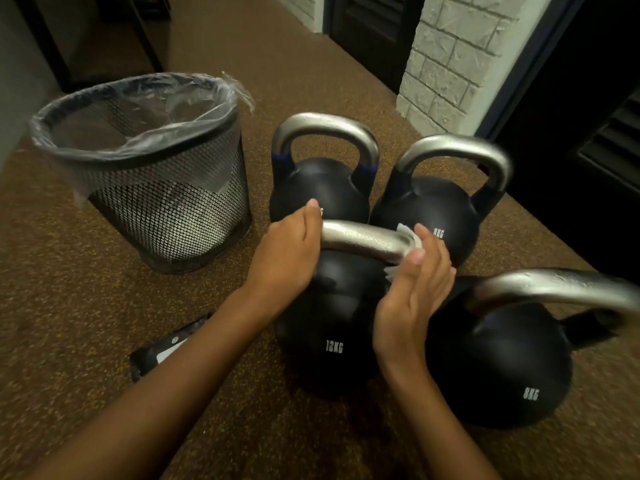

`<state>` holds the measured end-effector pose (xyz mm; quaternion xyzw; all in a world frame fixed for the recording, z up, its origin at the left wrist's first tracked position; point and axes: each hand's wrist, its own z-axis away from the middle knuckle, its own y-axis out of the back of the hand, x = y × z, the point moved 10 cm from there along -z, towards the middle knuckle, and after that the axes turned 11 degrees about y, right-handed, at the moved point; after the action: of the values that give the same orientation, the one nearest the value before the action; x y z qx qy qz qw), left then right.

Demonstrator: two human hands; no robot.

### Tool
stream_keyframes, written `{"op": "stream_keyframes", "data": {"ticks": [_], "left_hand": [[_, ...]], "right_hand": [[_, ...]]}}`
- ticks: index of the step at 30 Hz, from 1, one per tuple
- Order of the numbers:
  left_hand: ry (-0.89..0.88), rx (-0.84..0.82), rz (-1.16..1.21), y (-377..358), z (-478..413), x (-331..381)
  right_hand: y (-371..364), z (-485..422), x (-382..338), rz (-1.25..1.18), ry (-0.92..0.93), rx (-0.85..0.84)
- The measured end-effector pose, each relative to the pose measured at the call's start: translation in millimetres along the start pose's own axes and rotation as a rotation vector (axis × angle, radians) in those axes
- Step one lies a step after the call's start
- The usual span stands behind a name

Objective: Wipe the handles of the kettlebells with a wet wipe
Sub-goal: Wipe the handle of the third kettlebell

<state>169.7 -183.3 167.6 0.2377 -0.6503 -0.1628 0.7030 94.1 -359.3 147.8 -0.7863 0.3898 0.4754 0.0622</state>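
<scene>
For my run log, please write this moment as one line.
step: wiping 12KG kettlebell handle | left hand: holds one end | right hand: pinches wet wipe round other end

Matt black kettlebell (332, 327), rough metal handle (363, 239)

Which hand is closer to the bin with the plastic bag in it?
The left hand. It grips the handle on the side towards the bin; the right hand holds the wipe on the handle's far end.
</scene>
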Motion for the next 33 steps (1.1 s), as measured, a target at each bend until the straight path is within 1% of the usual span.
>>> {"op": "stream_keyframes", "data": {"ticks": [2, 6, 7, 9, 12, 14, 15, 17, 20, 21, 22, 24, 28, 29, 31, 33], "left_hand": [[0.001, 0.001, 0.003, 0.5, 0.5, 0.0], [-0.006, 0.008, 0.011, 1.4, 1.9, 1.8], [-0.004, 0.01, 0.012, 1.9, 1.9, 1.9], [-0.001, 0.015, 0.012, 2.4, 1.5, 1.1], [-0.007, 0.018, 0.01, 2.3, 0.9, 1.3], [-0.006, 0.005, 0.005, 1.6, 1.3, 1.0], [-0.005, -0.001, 0.003, 1.4, 1.5, 1.2], [-0.002, -0.008, -0.002, 1.7, 1.3, 1.0], [-0.008, 0.0, -0.008, 1.8, 1.4, 1.5], [-0.011, 0.0, -0.011, 1.5, 1.4, 1.6], [-0.014, -0.001, -0.013, 1.4, 1.6, 2.0], [-0.016, 0.001, -0.017, 1.4, 1.4, 1.8], [0.001, 0.006, -0.008, 1.0, 0.5, 0.0], [0.006, 0.006, -0.006, 0.7, 0.4, -0.8], [0.01, 0.0, -0.001, 0.5, 0.7, -0.8], [0.005, -0.005, 0.005, 0.8, 1.5, 0.5]], "right_hand": [[2.2, 5.7, 8.4, 0.039, 0.011, -0.001], [5.4, 19.9, 35.8, -0.034, -0.184, 0.056], [5.1, 20.4, 35.0, -0.036, -0.188, 0.056], [3.6, 14.9, 20.9, -0.002, -0.106, 0.027], [-6.7, 0.9, -11.0, 0.087, 0.104, -0.086], [-9.9, -4.6, -17.6, 0.145, 0.166, -0.13], [-7.4, -6.3, -14.7, 0.164, 0.167, -0.121], [0.8, -3.4, 4.3, 0.149, 0.092, -0.062], [8.1, 14.0, 41.3, -0.055, -0.161, 0.073], [7.8, 19.5, 46.1, -0.091, -0.211, 0.092], [6.8, 22.1, 44.9, -0.087, -0.224, 0.088], [3.6, 21.5, 31.2, -0.025, -0.158, 0.043], [-4.1, 3.8, -7.5, 0.157, 0.117, -0.088], [-4.9, -2.4, -13.0, 0.194, 0.162, -0.115], [-3.3, -16.5, -22.0, 0.265, 0.204, -0.174], [-3.1, -31.8, -19.5, 0.28, 0.145, -0.27]]}}
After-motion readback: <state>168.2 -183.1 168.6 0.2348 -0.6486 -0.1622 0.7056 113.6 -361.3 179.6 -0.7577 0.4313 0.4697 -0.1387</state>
